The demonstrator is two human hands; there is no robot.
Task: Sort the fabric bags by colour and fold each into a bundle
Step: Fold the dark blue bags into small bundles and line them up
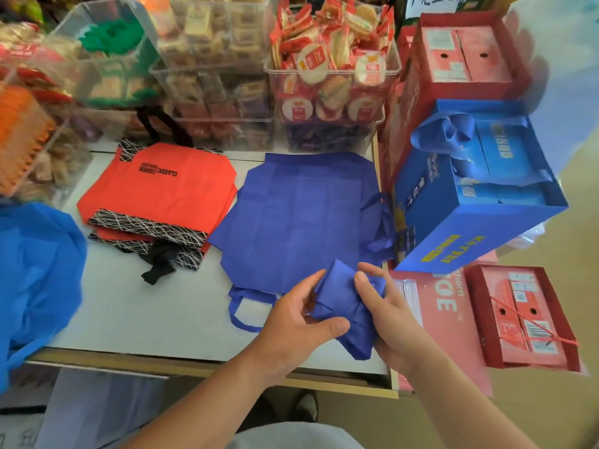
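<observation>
I hold a folded dark blue fabric bag (340, 299) above the table's front edge. My left hand (298, 315) grips its left side with the thumb across the front. My right hand (385, 309) grips its right side, thumb on top. Behind it a flat dark blue bag (301, 215) lies spread on the white table (129, 319), its handle loop hanging toward me. To the left lies a stack of orange-red bags (162, 189) with black patterned trim and black handles.
A light blue bag (35, 273) bulges at the left edge. Clear bins of packaged snacks (330, 79) line the back of the table. Blue (479, 196) and red gift boxes (525, 319) are stacked on the right, close to the table's side.
</observation>
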